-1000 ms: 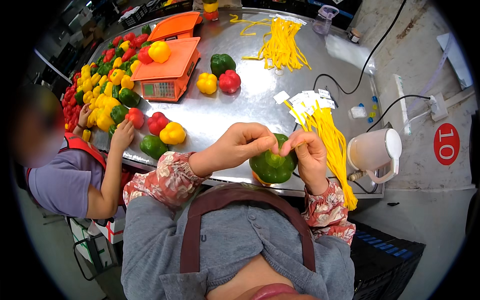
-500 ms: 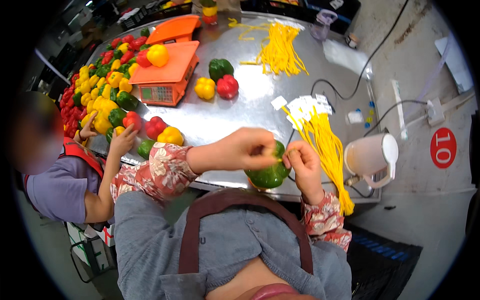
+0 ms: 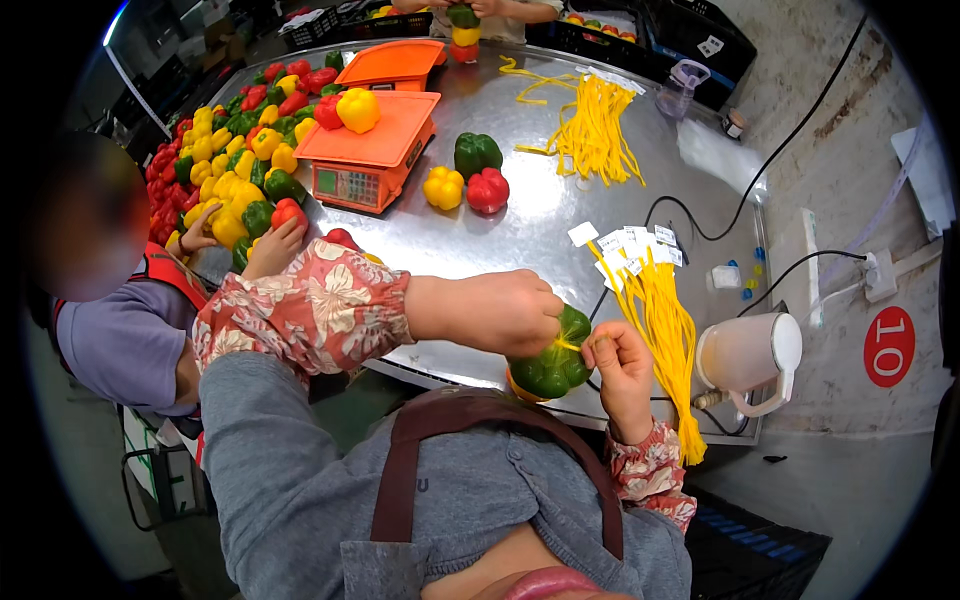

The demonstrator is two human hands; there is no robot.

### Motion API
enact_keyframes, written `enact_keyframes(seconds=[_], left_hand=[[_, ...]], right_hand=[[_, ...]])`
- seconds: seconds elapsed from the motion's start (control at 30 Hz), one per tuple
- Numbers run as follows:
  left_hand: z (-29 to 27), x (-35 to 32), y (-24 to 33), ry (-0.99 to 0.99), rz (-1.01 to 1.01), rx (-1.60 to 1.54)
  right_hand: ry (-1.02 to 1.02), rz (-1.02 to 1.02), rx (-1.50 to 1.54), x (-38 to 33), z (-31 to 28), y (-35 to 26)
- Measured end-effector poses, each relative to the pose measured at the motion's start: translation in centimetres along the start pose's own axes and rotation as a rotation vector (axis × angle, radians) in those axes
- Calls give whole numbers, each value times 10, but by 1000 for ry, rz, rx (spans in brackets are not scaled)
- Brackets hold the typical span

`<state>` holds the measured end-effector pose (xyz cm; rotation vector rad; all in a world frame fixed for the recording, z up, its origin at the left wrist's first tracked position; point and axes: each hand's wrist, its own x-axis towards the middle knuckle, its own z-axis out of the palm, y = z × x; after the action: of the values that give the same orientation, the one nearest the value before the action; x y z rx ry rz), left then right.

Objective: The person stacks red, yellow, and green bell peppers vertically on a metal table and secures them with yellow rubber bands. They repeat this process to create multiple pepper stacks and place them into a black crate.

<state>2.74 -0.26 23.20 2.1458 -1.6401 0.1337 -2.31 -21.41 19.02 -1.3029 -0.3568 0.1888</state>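
Note:
My left hand (image 3: 505, 312) grips a green bell pepper (image 3: 556, 366) from above, close to my chest at the table's near edge. An orange pepper (image 3: 517, 389) shows just under it. My right hand (image 3: 618, 365) pinches a thin yellow tie strip (image 3: 570, 345) against the green pepper's side. A bundle of yellow tie strips with white tags (image 3: 662, 315) lies on the steel table (image 3: 540, 225) right beside my right hand.
An orange scale (image 3: 368, 150) holds a yellow and a red pepper. Three peppers (image 3: 468, 175) sit beside it. A heap of mixed peppers (image 3: 235, 160) lies at the left, where a co-worker's hand (image 3: 272, 245) reaches. A white jug (image 3: 750, 355) and cables are at the right.
I have shifted the green pepper slightly lower and to the right; my left hand now covers more of its top. The co-worker's hand stays at the pepper heap.

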Motion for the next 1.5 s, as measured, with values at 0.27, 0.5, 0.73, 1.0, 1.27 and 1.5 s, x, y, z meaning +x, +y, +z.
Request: enact_keyframes(seconds=[0.27, 0.5, 0.73, 1.0, 1.27, 1.5], left_hand=[[13, -5, -4, 78, -341, -366], [-2, 22, 16, 49, -160, -37], [9, 13, 32, 171, -254, 31], [20, 7, 34, 324, -553, -525], [17, 14, 28, 344, -344, -27], [38, 1, 19, 521, -191, 97]], right_hand=[[-19, -194, -150, 2, -11, -9], [-101, -910, -934, 20, 28, -50], [37, -591, -619, 21, 14, -16], [-170, -634, -555, 33, 14, -24], [-174, -1015, -835, 34, 26, -31], [44, -364, -467, 41, 3, -7]])
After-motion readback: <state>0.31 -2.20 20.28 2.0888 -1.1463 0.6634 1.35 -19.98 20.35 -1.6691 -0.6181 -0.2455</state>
